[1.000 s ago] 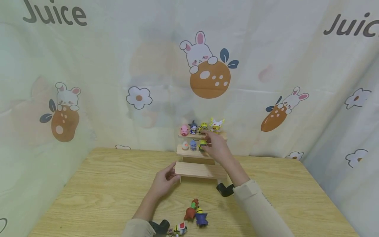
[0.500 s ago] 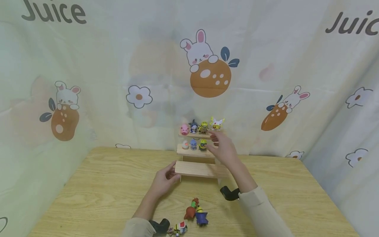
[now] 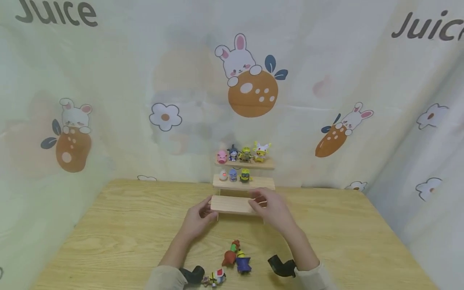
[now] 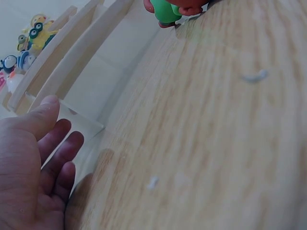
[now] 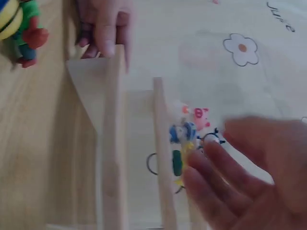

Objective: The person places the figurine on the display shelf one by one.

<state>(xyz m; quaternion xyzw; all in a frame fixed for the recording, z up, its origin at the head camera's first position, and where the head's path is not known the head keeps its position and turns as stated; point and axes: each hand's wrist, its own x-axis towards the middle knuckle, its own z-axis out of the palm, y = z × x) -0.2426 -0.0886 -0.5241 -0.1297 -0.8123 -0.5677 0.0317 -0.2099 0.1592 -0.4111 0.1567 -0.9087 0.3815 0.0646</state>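
A three-tier wooden display stand (image 3: 232,204) with clear side panels stands at the back of the table. My left hand (image 3: 197,219) holds its left end, the thumb at the lowest shelf's edge. My right hand (image 3: 273,209) hovers around the right part of that lowest shelf, fingers loosely bent with nothing between them. On the top shelf sit a pink pig figure (image 3: 222,157), a dark-hooded figure (image 3: 233,154), a yellow one (image 3: 245,154) and a white-eared one (image 3: 260,153). The middle shelf bears a white figure (image 3: 222,175), a blue one (image 3: 233,175) and a green-and-yellow goggled figure (image 3: 245,176).
Nearer me on the table (image 3: 127,241) lie a red-and-green figure (image 3: 230,257), a blue-and-yellow figure (image 3: 243,264) and a small multicoloured figure (image 3: 217,278). Black wrist mounts (image 3: 282,266) stick out by both wrists. A printed curtain (image 3: 195,80) hangs close behind the stand.
My right hand has come down from the upper two shelves to the lowest shelf, uncovering the figures above. My left hand stays at the stand's left end.
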